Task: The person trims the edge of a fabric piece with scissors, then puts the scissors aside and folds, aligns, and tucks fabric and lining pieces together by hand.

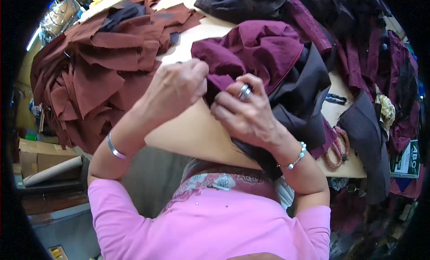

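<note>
A bunched garment piece of purple cloth (264, 49) lies before me, joined to black cloth (309, 90) along a seam with a thin red line. At its near left edge, my left hand (181, 83) is closed in a pinch on the cloth, though its fingertips are partly hidden. My right hand (246, 108), with rings on one finger, curls shut around the same edge a little to the right. A narrow strip of purple cloth spans the gap between the hands.
Brown cut cloth pieces (98, 76) are heaped on the table's left. Scissors with wrapped handles (338, 150) and a small dark thread snipper (336, 99) lie at right. More dark and purple cloth (358, 49) fills the far right. A cardboard tube (53, 170) rests at lower left.
</note>
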`<action>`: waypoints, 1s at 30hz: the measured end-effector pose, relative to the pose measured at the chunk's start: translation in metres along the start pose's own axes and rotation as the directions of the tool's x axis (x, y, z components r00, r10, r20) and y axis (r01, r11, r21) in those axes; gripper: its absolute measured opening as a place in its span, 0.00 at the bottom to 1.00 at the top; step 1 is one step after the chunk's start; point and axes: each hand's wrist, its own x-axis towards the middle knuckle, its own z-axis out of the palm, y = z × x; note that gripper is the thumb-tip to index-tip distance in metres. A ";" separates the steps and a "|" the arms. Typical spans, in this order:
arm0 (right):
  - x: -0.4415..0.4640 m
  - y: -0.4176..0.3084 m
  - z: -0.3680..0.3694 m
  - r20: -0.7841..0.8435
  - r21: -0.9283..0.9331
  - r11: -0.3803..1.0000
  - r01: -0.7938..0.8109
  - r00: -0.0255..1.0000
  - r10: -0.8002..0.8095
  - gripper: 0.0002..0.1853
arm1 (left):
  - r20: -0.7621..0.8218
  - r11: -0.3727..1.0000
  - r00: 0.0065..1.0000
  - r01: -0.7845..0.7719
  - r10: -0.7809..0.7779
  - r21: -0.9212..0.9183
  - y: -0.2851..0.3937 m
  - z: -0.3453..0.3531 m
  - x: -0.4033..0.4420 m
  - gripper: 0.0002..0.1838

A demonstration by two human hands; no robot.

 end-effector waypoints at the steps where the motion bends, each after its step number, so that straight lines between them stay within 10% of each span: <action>1: 0.001 0.001 0.001 0.012 -0.006 0.999 -0.034 0.999 0.034 0.06 | -0.022 1.000 1.000 0.018 -0.018 0.004 -0.001 0.001 0.001 0.05; 7: 0.007 0.003 -0.007 -0.191 0.329 0.927 -0.181 0.948 0.253 0.12 | 0.222 0.875 0.946 0.307 -0.237 -0.375 0.009 -0.009 0.003 0.05; 14: 0.002 0.015 -0.009 0.239 0.424 0.706 -0.567 0.822 0.516 0.11 | 0.119 0.993 0.990 -0.059 0.071 -0.104 0.005 0.004 -0.005 0.07; 21: 0.001 0.008 -0.002 0.145 0.411 0.733 -0.542 0.833 0.534 0.13 | 0.271 0.980 0.963 0.069 -0.015 -0.189 0.008 0.005 0.006 0.10; 27: -0.002 0.029 -0.016 0.558 0.626 0.244 -0.741 0.644 0.523 0.11 | 0.156 0.995 0.984 -0.074 0.083 -0.062 0.005 0.009 -0.004 0.11; 30: -0.010 0.048 -0.019 0.528 0.744 0.119 -0.657 0.688 0.497 0.13 | 0.253 0.963 0.962 0.157 -0.100 -0.220 -0.020 0.004 -0.008 0.09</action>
